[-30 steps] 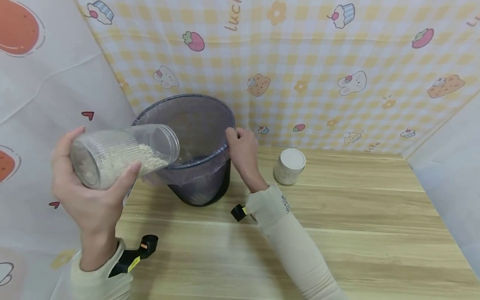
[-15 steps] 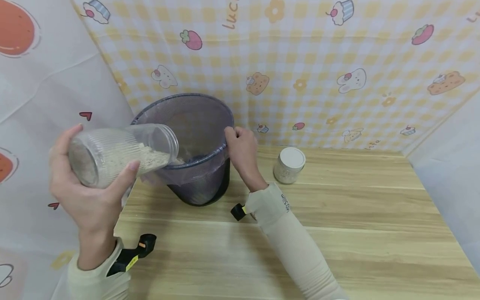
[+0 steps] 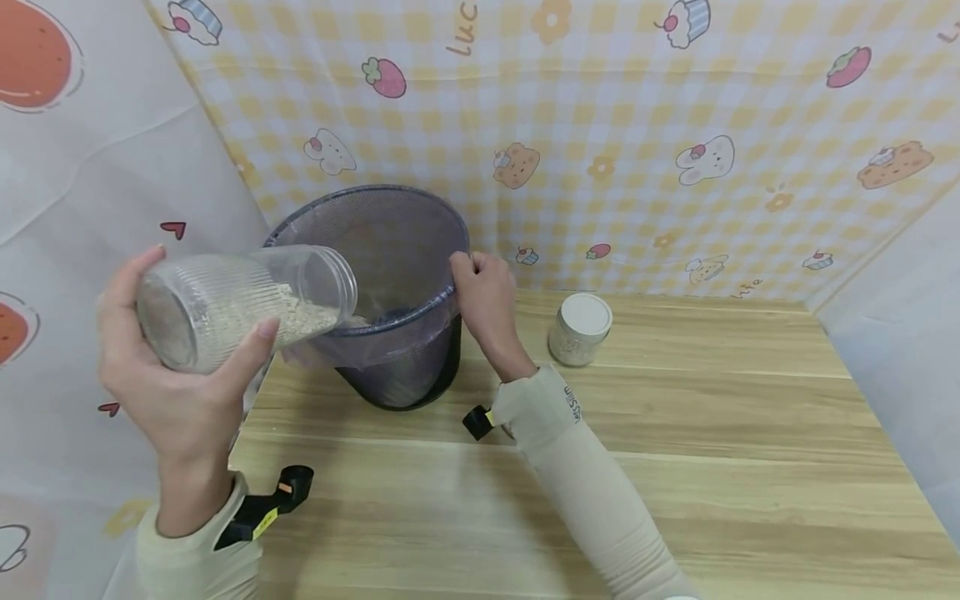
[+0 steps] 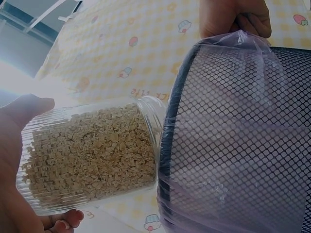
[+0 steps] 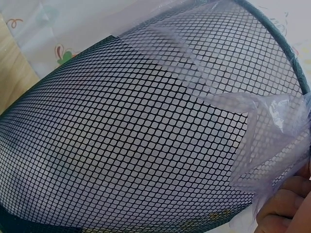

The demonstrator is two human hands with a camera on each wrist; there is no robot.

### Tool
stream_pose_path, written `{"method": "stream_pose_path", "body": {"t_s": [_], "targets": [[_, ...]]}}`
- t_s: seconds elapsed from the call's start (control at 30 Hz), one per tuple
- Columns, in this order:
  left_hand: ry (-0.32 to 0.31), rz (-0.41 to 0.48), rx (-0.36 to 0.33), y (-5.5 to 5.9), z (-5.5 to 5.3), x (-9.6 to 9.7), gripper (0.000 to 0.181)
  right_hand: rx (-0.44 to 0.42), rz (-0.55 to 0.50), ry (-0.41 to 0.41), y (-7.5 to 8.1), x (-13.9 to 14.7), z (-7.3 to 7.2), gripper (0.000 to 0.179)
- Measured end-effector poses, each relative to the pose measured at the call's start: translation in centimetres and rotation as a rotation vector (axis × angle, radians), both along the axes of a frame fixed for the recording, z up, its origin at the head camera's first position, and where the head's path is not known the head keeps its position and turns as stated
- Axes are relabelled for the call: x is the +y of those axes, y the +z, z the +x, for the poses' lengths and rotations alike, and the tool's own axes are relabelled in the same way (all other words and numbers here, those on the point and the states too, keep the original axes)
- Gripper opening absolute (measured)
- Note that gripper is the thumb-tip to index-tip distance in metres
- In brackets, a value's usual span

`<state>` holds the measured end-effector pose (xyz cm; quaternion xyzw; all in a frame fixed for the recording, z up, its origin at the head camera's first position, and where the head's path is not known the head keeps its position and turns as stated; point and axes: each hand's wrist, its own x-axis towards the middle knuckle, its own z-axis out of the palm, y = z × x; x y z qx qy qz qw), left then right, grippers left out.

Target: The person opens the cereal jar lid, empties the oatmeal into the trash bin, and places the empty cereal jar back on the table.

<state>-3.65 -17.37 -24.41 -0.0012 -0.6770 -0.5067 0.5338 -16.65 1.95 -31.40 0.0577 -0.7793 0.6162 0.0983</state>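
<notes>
My left hand (image 3: 172,383) grips a clear ribbed jar (image 3: 217,312), tipped on its side, its uncapped mouth over the near left rim of a dark mesh trash bin (image 3: 405,375). Pale rolled oats (image 4: 97,150) lie along the jar's lower side, and some spill at its mouth into the bin. A thin purple plastic bag (image 4: 243,43) lines the bin and folds over the rim. With curled fingers my right hand (image 3: 486,304) holds the bin's right rim and the bag there; in the right wrist view only its knuckles (image 5: 286,204) show. The bin's bottom inside is hidden.
On the wooden table (image 3: 675,467), right of the bin, stands a small clear jar (image 3: 577,337) with a white lid and pale contents. A yellow checked cloth (image 3: 615,117) hangs behind, and a white printed cloth (image 3: 82,200) hangs close on the left.
The oats have slid toward the jar's mouth and some now show spilling over the bin's rim. The jar and both hands have stayed almost in place.
</notes>
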Motion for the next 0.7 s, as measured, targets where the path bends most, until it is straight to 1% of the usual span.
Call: {"method": "stream_pose_path", "body": {"t_s": [0.33,0.5,0.7], "targets": [[-0.006,0.002,-0.006,0.23,0.12,0.18,0.072,0.018,0.011,-0.005,0.05,-0.02,-0.08,0.038],[0.003,-0.011,-0.006,0.36,0.08,0.11,0.072,0.013,0.012,-0.007,0.07,-0.03,-0.05,0.038],[0.015,-0.025,-0.005,0.25,-0.17,-0.11,0.072,0.013,0.02,-0.017,0.03,-0.07,-0.04,0.037]]}}
